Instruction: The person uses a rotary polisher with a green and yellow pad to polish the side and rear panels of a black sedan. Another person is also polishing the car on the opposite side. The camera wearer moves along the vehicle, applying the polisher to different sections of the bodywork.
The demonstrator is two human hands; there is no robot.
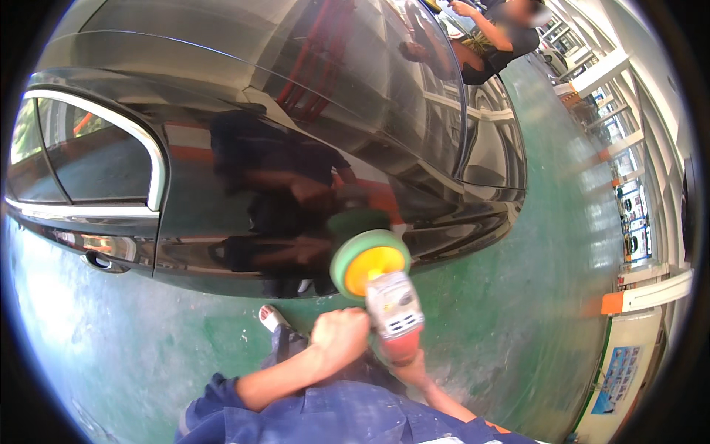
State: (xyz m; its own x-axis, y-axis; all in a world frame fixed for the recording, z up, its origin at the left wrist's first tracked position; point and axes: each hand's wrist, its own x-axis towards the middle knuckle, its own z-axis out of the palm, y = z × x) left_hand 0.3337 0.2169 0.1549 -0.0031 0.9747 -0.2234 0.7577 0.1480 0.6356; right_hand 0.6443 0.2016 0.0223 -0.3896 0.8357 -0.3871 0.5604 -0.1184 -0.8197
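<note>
The red-ended, pale-bodied power polisher point(394, 303) stands against the near side of the glossy black car point(200, 185). It looks stiff and front-heavy: best held at the rear, away from the car, and beside the head. The right hand point(411, 365) appears clasped around the red rear, fingers mostly hidden; nearer the car, the left hand point(340, 333) curls tight, seemingly around a hidden side grip. Farthest out, the round green pad point(342, 270), probably soft, meets or nearly meets the car's slick paint; I cannot tell which.

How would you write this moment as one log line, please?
left grip: closed at side of polisher | right grip: at its red end | pad: by black car, contact unclear | another person: across car
</note>
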